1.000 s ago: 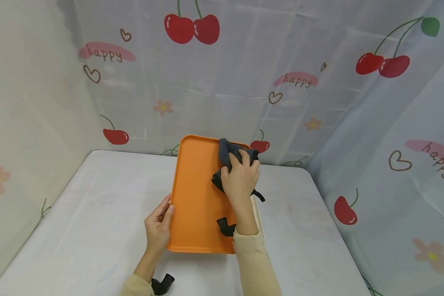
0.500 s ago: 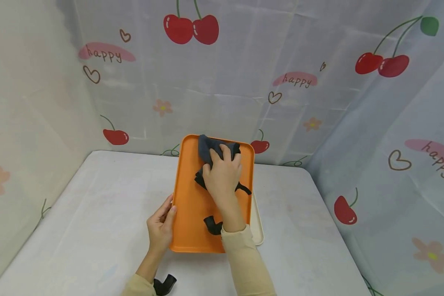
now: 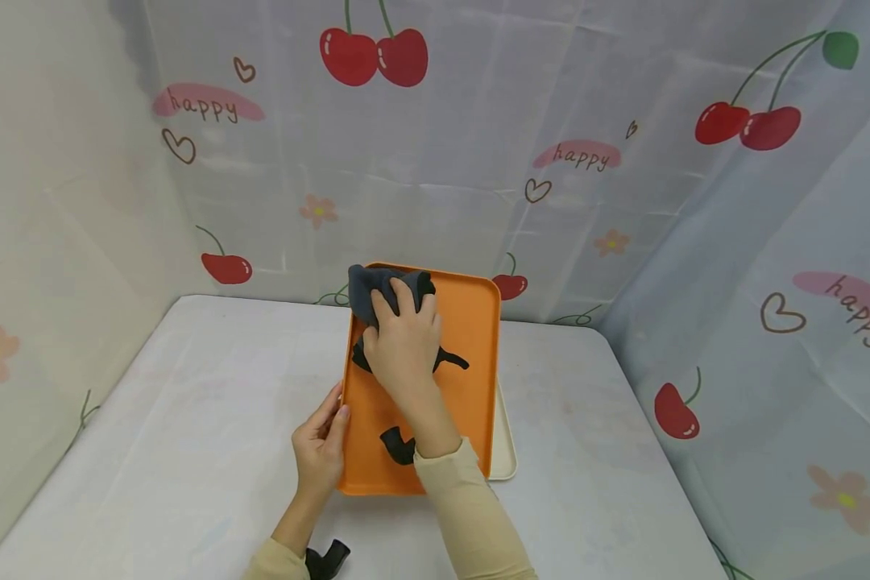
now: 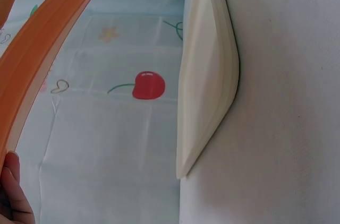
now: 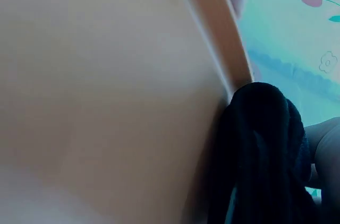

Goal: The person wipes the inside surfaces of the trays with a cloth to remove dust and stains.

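My left hand (image 3: 319, 451) grips the left edge of an orange tray (image 3: 464, 387), thumb on the front side, and holds it tilted up above the table. My right hand (image 3: 404, 342) holds a bunched dark grey cloth (image 3: 366, 294) against the tray's upper left corner, fingers bent over it. A black strip of the cloth sticks out to the right of the hand. In the right wrist view the cloth (image 5: 260, 149) lies along the tray's raised rim (image 5: 223, 27). At the left wrist view's edge, fingertips (image 4: 11, 165) touch the tray's side.
A cream tray (image 3: 503, 443) lies on the white-covered table (image 3: 573, 451), partly hidden behind the orange one. Curtains (image 3: 442, 161) printed with cherries enclose the back and sides. Black curved pieces (image 3: 328, 557) sit at both wrists.
My right hand has slid the cloth leftward across the tray's upper part, from the right corner to the left one. The left hand and tray have shifted very slightly right.
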Demonstrator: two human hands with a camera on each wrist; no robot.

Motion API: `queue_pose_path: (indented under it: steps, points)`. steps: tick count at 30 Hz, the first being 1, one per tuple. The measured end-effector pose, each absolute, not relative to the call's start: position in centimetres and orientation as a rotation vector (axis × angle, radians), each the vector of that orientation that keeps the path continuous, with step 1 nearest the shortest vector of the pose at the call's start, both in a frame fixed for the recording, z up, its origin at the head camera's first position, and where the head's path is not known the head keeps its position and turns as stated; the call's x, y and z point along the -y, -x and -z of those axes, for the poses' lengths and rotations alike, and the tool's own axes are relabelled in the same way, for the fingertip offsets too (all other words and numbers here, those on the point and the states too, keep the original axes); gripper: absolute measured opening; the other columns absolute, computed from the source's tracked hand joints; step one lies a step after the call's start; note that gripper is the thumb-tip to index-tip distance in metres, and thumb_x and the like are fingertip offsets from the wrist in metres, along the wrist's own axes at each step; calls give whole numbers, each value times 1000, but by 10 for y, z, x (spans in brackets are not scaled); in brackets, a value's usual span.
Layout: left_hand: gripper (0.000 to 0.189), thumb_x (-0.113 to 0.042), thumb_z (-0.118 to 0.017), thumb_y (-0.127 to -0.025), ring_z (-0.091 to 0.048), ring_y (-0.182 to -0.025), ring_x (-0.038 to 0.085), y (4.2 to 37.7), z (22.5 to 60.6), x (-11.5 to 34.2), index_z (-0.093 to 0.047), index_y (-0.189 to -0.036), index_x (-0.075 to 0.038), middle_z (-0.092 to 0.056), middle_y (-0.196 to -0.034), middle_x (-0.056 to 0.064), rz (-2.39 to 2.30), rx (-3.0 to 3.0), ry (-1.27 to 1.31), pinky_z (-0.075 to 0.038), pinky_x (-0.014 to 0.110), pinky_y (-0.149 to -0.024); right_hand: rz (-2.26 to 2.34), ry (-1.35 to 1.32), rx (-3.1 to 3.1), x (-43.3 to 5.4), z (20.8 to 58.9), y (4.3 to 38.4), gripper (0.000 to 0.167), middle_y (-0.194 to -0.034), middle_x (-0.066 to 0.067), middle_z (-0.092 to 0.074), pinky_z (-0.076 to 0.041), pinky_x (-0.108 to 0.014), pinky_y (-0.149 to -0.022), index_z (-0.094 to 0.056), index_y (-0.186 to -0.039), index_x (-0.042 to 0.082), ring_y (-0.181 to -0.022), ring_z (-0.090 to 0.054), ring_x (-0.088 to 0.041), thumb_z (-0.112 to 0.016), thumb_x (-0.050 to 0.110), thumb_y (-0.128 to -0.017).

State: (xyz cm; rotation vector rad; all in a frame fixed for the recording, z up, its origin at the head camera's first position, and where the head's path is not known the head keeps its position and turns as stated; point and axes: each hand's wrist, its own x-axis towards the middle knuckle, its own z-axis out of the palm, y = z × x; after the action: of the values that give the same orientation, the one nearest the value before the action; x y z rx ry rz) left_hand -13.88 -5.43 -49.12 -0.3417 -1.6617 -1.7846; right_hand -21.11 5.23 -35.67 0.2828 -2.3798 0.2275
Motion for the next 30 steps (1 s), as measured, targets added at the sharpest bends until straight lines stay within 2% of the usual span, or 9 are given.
queue_pose_path:
  steps: [9,19,26,30]
  points:
    - [36,18,-55,-89,-62,-110,-3,139,492,56,-58,-125,15,-63,-126,-10,1796,1636,303,-49,12,-89,-186,-375,2370,-52,359,213,38,-137,-4,-58,-47,-37,-70,-70,-122,25,-105,-53,-34,-70,22,-84]
    - [34,14,-55,-91,-61,-113,-1,138,491,58,-57,-124,17,-63,-127,-10,1793,1613,305,-49,12,-89,-184,-401,2356,-55,360,213,38,-138,-4,-57,-46,-37,-69,-70,-123,25,-107,-53,-34,-70,22,-85]
    - [35,16,-55,-90,-64,-102,-5,137,491,60,-59,-125,13,-64,-124,-13,1789,1640,230,-51,8,-81,-179,-367,2377,-62,360,212,38,-138,-4,-56,-44,-36,-68,-70,-123,25,-103,-53,-34,-69,21,-86]
    - [35,18,-55,-88,-63,-96,-6,138,489,62,-59,-123,15,-64,-121,-16,1790,1644,188,-51,7,-77,-203,-338,2380,-67,360,212,37,-138,-5,-57,-43,-37,-67,-70,-122,24,-100,-52,-34,-68,19,-85]
